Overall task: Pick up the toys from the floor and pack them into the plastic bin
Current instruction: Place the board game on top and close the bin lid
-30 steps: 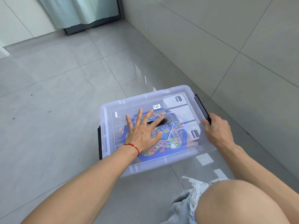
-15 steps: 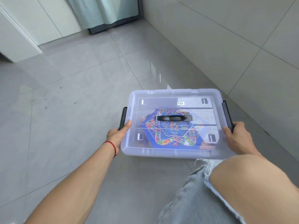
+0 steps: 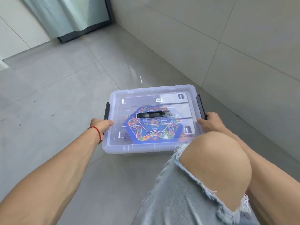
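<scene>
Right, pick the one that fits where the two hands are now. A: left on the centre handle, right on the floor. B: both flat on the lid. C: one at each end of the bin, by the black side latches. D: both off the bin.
C: the left hand grips the bin's left end by its black latch, and the right hand grips the right end by the other latch.

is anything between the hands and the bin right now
Nothing visible. The left hand and right hand each grip a side of the plastic bin at its black latches; the lid is on.
</scene>
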The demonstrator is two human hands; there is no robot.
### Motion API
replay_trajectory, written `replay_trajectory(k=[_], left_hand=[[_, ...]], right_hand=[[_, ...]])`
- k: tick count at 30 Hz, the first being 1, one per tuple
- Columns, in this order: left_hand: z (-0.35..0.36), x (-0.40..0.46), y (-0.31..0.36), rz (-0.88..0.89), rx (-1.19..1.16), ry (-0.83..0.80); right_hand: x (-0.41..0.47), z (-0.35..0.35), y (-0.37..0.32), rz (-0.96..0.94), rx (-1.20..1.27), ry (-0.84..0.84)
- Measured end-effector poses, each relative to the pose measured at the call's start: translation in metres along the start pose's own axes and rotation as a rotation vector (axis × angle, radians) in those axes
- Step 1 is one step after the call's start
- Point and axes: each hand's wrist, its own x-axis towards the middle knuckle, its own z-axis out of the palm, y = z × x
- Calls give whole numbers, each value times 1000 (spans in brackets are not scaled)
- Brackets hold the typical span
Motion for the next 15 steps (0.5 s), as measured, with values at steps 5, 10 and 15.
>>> replay_trajectory(k=[5, 10, 15], left_hand=[[7, -11, 36, -26, -205, -222], [40, -67, 85, 89, -243, -424], [85, -131, 141, 225, -229, -663]], right_hand=[[-3, -14, 3, -12, 83, 69], [-25, -66, 19, 32, 157, 166], [-84, -157, 37, 58, 310, 359]])
